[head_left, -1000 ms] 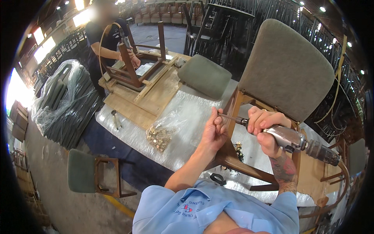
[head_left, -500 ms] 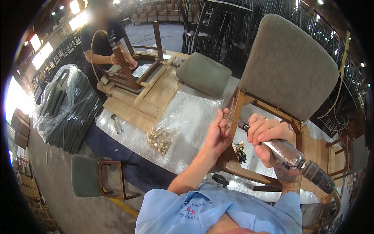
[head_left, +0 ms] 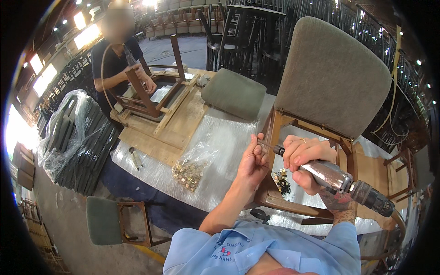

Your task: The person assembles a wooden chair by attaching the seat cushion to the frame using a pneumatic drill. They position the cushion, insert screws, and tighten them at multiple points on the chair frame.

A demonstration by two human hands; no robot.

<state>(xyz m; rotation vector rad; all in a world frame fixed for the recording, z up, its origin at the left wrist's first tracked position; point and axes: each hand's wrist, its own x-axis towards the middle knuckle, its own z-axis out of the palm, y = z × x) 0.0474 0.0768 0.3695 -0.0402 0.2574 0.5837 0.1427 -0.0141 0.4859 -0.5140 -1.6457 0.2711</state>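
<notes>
My right hand (head_left: 308, 158) is wrapped round a silver air screwdriver (head_left: 326, 176), its hose running off to the lower right. The thin bit points left toward my left hand (head_left: 255, 159). There the thumb and fingers are pinched together at the bit's tip; anything small between them is too hidden to name. Both hands are over a brown wooden chair frame (head_left: 298, 206) lying on the table, with a grey-green padded panel (head_left: 337, 78) standing up on its far side. Beneath my hands, seen through the frame, lies a small heap of black and brass-coloured hardware (head_left: 281, 181).
A clear bag of brass-coloured fittings (head_left: 187, 175) lies left of me. Beyond are a loose padded cushion (head_left: 233, 94) and a co-worker (head_left: 117, 64) handling an upturned chair frame (head_left: 151, 107). Plastic-wrapped panels (head_left: 80, 142) and a green-backed chair (head_left: 104, 221) stand on the floor.
The whole view has shifted slightly, so the chair and table sit a little further left. My hands keep the same hold, the bit still meeting my left fingertips.
</notes>
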